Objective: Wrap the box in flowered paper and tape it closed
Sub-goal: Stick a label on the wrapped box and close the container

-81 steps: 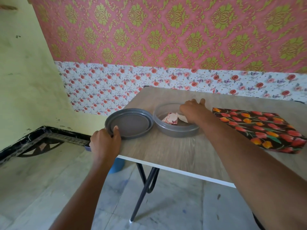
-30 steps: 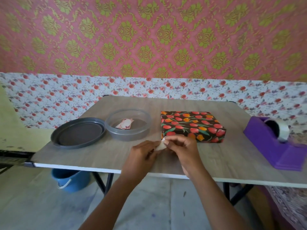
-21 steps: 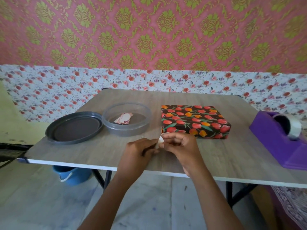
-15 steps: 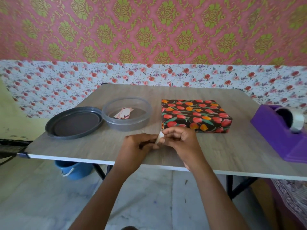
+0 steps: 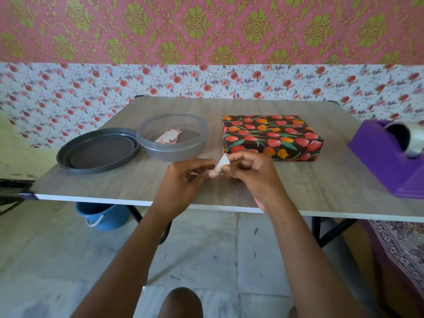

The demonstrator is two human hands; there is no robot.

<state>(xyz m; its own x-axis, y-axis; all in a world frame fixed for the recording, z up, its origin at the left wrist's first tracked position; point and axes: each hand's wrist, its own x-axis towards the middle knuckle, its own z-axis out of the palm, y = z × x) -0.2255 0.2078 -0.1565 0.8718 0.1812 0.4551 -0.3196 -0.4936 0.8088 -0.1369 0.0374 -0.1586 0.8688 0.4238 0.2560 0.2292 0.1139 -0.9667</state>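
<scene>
A table [image 5: 316, 187] with a grey wood-grain top, a thin white edge and black legs carries the box [image 5: 270, 136], which lies flat near the middle, fully covered in glossy dark paper printed with red and orange tulips. Behind the box the wall [image 5: 206, 28] is papered in pink with green damask medallions, and below that runs a pale band [image 5: 68, 92] of small red roses. The floor [image 5: 206, 253] under the table is pale and stained.

Left of the box stands a round container [image 5: 197, 143] of cloudy clear plastic, with a small pink-bordered label [image 5: 169, 136] lying inside. Farther left of the box, touching the container, a round dark grey lid [image 5: 98, 150] lies flat. Well to the right of the box sits a blocky purple tape dispenser [image 5: 385, 161] with a roll of tape [image 5: 413, 141]. Below and left of the box, under the table edge, is a blue plastic bucket [image 5: 103, 214].

Just in front of the box's near left corner, the left hand [image 5: 183, 180] and right hand [image 5: 252, 173] meet above the tabletop, fingers curled, both pinching a small white curled slip [image 5: 222, 162] between thumb and fingertips.
</scene>
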